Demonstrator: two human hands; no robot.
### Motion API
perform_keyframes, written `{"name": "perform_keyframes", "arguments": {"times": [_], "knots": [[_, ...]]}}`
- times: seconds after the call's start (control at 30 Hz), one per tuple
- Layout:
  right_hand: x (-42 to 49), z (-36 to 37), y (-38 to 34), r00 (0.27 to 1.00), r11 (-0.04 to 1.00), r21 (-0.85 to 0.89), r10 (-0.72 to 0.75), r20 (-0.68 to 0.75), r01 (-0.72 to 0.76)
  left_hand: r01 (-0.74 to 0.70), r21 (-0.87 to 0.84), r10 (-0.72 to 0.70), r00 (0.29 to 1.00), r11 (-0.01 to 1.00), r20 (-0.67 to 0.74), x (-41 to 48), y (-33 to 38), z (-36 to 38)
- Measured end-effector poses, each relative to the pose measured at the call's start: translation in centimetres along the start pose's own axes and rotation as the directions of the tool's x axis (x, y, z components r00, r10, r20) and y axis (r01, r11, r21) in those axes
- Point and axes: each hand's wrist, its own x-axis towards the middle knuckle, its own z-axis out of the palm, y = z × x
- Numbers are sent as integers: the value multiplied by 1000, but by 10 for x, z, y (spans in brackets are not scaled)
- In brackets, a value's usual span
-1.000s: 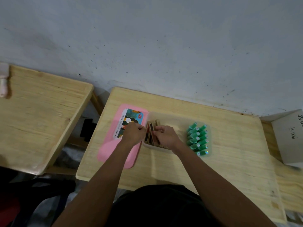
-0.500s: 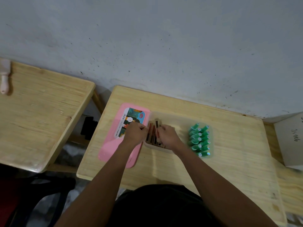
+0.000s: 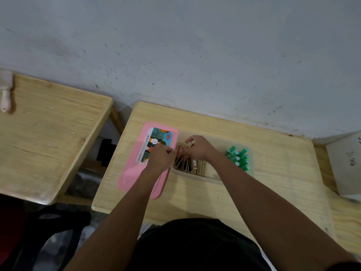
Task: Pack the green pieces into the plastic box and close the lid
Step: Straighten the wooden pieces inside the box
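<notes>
— Where are the green pieces (image 3: 239, 158)?
— In the box's (image 3: 195, 176) right end, in rows. The pink lid (image 3: 136, 173) lies on the table (image 3: 277, 173) just left of it.
— And the hands?
— The right hand (image 3: 197, 146) pinches brown pieces (image 3: 192, 166) at the box's left end. The left hand (image 3: 161, 158) is curled beside them; I can't tell if it holds any.

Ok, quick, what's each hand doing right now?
Left hand: pinching brown pieces in the plastic box.
Right hand: gripping brown pieces there too.
</notes>
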Motion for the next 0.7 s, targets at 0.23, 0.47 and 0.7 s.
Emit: {"name": "perform_keyframes", "arguments": {"times": [0.23, 0.47, 0.7], "knots": [[9, 44, 4, 963, 999, 31, -27, -269, 37, -15, -25, 14, 998, 1000, -54, -2, 0, 2], [-11, 25, 16, 907, 986, -149, -130, -401, 76, -35, -43, 33, 998, 998, -46, -4, 1, 2], [-19, 26, 39, 975, 942, -320, 32, -221, -104, -49, -28, 48, 998, 998, -30, -3, -1, 2]]}}
